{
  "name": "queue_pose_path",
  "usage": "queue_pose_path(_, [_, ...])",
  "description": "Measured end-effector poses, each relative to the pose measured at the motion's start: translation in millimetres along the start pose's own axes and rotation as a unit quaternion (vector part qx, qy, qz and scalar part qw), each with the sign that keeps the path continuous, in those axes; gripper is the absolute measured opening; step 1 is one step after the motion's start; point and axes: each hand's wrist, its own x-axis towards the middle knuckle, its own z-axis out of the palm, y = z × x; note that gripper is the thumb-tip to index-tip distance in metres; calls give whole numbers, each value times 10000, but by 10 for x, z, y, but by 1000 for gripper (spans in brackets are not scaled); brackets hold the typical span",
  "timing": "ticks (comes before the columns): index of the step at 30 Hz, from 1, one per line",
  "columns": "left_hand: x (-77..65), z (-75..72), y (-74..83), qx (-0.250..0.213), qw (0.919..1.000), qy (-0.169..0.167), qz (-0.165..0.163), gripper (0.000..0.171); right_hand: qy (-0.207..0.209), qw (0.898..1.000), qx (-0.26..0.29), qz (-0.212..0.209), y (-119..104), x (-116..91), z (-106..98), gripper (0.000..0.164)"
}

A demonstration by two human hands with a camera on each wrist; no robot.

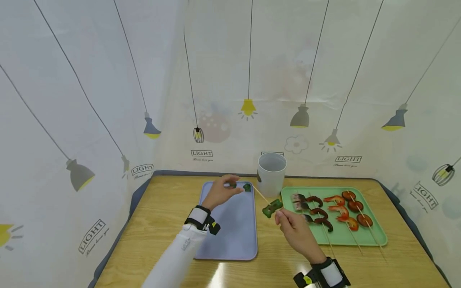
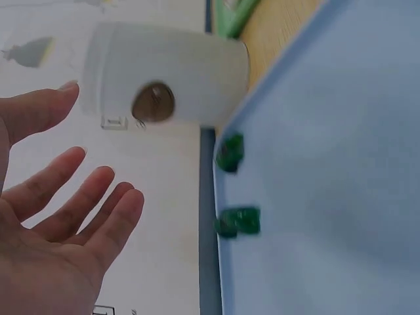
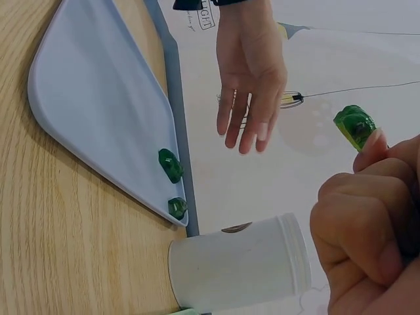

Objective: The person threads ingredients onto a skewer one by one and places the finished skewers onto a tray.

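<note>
Worktop (image 1: 151, 240): wood grain, dark edging, a printed curtain hung around it on three sides

Blue tray (image 1: 234, 236): I see it lying flat in front of my left side, bare but for two items at its far edge

Green tray (image 1: 374, 240): lies to my right; carries finished skewers of shrimp, dark sausage slices and fish pieces

White cup (image 1: 271, 173): stands upright behind the gap between the two trays

Left hand (image 1: 219, 193): I have it raised over the far end of the blue tray, fingers (image 2: 98, 197) straight and slack, holding nothing; the wrist view shows the palm apart from the tray

Right hand (image 1: 295, 230): curled tight, pinching the low end of the bamboo skewer (image 1: 261, 195) between the trays

Bamboo skewer: thin and stiff, light, tip pointing up and left toward my left hand. I judge it could snap if bent, and it is best held low on the shaft as now, clear of the point

Skewered pepper piece (image 1: 272, 208): green, threaded on the stick just above my right fingertips, touching or nearly so

Loose pepper pieces (image 1: 247, 187): two small glossy green chunks on the blue tray's far edge, just beside my left fingertips and not touched. I judge them light, firm and slick-skinned; a pinch across the cut edges should hold better than one on the skin
</note>
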Motion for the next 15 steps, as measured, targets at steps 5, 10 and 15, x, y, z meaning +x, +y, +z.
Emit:
queue_pose_path(5, [188, -94, -70, 346, 9994, -65, -74, 47, 47, 9999, -13, -131, 45, -20, -23, 33])
queue_pose_path(10, [340, -106, -175, 1115, 9936, -168, -66, 44, 67, 9999, -16, -115, 71, -27, -49, 33])
queue_pose_path(15, [452, -62, -243, 2060, 9776, -433, -54, 43, 35, 9999, 46, 99, 76, -33, -63, 33])
